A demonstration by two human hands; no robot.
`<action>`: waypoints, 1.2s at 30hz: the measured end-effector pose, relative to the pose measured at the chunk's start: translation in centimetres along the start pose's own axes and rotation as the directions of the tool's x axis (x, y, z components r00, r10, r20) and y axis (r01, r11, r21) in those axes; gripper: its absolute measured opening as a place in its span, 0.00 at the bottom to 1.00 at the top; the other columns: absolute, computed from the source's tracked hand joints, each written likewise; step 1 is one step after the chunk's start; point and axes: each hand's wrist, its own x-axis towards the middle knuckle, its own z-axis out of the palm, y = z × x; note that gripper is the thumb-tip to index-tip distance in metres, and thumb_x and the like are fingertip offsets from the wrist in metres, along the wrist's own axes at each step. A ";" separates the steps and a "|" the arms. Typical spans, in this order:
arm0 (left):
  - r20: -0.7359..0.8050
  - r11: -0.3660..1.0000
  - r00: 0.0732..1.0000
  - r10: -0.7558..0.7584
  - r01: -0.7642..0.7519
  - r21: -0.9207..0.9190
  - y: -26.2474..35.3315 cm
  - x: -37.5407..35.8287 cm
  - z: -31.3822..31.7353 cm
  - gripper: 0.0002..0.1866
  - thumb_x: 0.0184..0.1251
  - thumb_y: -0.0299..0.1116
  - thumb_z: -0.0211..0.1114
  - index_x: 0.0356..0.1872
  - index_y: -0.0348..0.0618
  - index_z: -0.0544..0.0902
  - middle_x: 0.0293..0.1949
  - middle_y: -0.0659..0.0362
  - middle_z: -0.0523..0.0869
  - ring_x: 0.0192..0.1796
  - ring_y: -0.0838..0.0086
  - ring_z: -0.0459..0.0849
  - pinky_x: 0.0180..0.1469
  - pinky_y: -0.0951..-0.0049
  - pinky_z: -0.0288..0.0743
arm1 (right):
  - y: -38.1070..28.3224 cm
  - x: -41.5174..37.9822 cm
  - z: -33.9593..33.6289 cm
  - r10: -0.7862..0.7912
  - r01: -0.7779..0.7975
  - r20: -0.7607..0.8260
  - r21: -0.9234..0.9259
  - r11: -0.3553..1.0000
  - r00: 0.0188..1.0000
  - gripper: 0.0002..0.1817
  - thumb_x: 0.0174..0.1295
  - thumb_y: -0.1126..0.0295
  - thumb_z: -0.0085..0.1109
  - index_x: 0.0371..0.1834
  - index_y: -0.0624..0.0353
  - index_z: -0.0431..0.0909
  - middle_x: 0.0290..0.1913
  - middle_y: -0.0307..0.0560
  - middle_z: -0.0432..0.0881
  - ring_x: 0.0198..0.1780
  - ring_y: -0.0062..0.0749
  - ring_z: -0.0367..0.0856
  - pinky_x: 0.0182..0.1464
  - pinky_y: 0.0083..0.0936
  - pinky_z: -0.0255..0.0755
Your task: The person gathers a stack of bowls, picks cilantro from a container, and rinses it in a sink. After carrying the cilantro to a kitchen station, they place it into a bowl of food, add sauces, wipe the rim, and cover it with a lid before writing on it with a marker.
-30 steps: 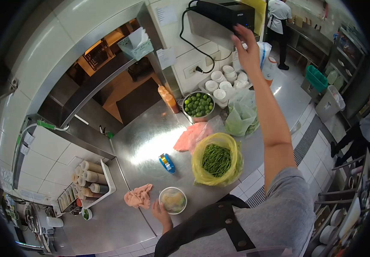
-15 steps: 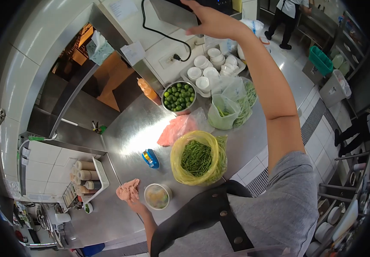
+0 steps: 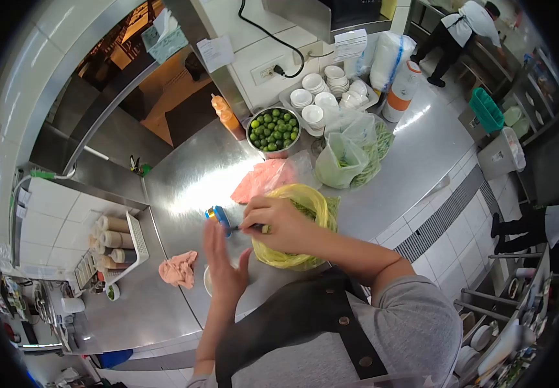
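My right hand (image 3: 281, 223) is closed around a slim dark object, possibly a marker, over the left edge of a yellow plastic bag (image 3: 323, 204) of cut green beans. My left hand (image 3: 224, 262) is raised beside it, empty, with fingers stretched and thumb apart, a little blurred. Beyond the left fingertips stands a blue tape dispenser (image 3: 218, 215), partly hidden. Behind my left hand only the rim of a round tub (image 3: 208, 282) shows. A crumpled pink cloth (image 3: 178, 269) lies on the steel counter to the left.
A pot of green limes (image 3: 273, 131), an orange squeeze bottle (image 3: 228, 118), a pink plastic bag (image 3: 261, 181) and bags of green beans (image 3: 344, 160) stand farther back. White cups (image 3: 314, 116) fill a tray. Two people (image 3: 467, 29) are at the right.
My right hand has come down from the shelf to the yellow bag, now holding the dark object. My left hand has left the pink cloth and risen, open. The head view has shifted.
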 end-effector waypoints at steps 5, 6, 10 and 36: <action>0.335 0.678 0.873 -0.354 0.486 -0.551 0.1 -2.2 0.1 0.15 0.79 0.29 0.51 0.60 0.35 0.72 0.40 0.51 0.81 0.36 0.66 0.81 0.38 0.71 0.73 | -1.5 -1.3 5.4 0.484 -0.491 0.140 0.448 0.747 0.864 0.03 0.65 0.73 0.64 0.37 0.61 0.82 0.35 0.37 0.81 0.35 0.21 0.82 0.39 0.21 0.75; 0.309 0.523 0.860 -0.407 0.496 -0.693 1.1 -1.9 -0.5 0.13 0.81 0.31 0.46 0.56 0.35 0.74 0.29 0.56 0.76 0.26 0.72 0.73 0.29 0.73 0.66 | -1.0 -1.6 6.8 0.414 -0.398 0.070 0.455 0.796 0.908 0.05 0.69 0.71 0.61 0.39 0.62 0.82 0.34 0.36 0.82 0.35 0.17 0.80 0.38 0.19 0.74; 0.163 0.748 0.936 -0.311 0.347 -0.565 -2.1 -4.0 -0.4 0.12 0.79 0.29 0.49 0.56 0.35 0.74 0.23 0.52 0.77 0.23 0.64 0.77 0.27 0.68 0.68 | -2.9 -2.8 11.1 0.466 -0.441 0.041 0.409 0.799 0.884 0.13 0.76 0.66 0.52 0.43 0.62 0.83 0.34 0.38 0.86 0.35 0.16 0.79 0.40 0.18 0.74; 0.427 0.355 0.634 -0.645 0.743 -0.567 -21.9 -22.3 0.3 0.29 0.68 0.52 0.67 0.18 0.35 0.75 0.16 0.62 0.71 0.24 0.79 0.67 0.27 0.70 0.63 | 6.3 -10.2 30.3 0.442 -0.376 -0.166 0.320 0.870 0.882 0.15 0.75 0.68 0.53 0.29 0.64 0.74 0.44 0.43 0.77 0.33 0.15 0.73 0.33 0.15 0.69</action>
